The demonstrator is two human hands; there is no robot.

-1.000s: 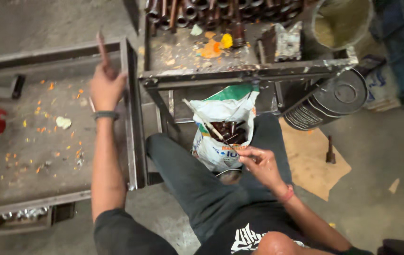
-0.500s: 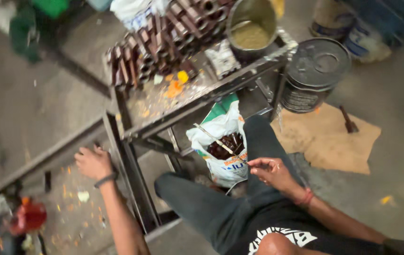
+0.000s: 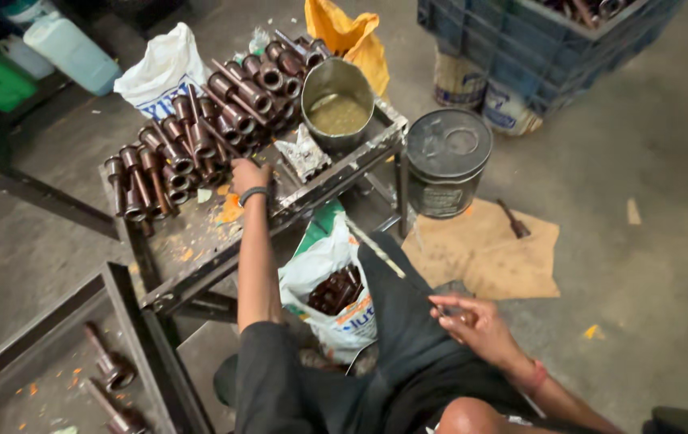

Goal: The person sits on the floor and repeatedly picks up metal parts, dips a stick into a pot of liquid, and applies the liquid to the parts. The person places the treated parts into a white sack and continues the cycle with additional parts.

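Note:
My left hand [image 3: 249,175] reaches up onto a stained metal table [image 3: 199,241] and rests against the edge of a pile of brown metal cylinder parts with stems [image 3: 199,137]; whether its fingers grip one is unclear. My right hand [image 3: 472,321] hovers over my dark-trousered knee, pinching the end of a thin pale stick [image 3: 380,253] that slants up to the left. Between my legs and the table stands a white bag [image 3: 332,289], open, with dark brown parts inside.
A metal pot of yellowish liquid [image 3: 337,108] sits at the table's right corner. A dark round drum [image 3: 447,161] stands on cardboard [image 3: 505,249] to the right. A blue crate [image 3: 537,40], yellow bag [image 3: 344,32], white bag [image 3: 163,68] and plastic jugs [image 3: 70,52] lie beyond. A low frame [image 3: 131,321] at left holds two parts [image 3: 106,370].
My left hand has left the low frame on the left and gone up to the parts on the table. The view has swung. My right hand stays over my lap.

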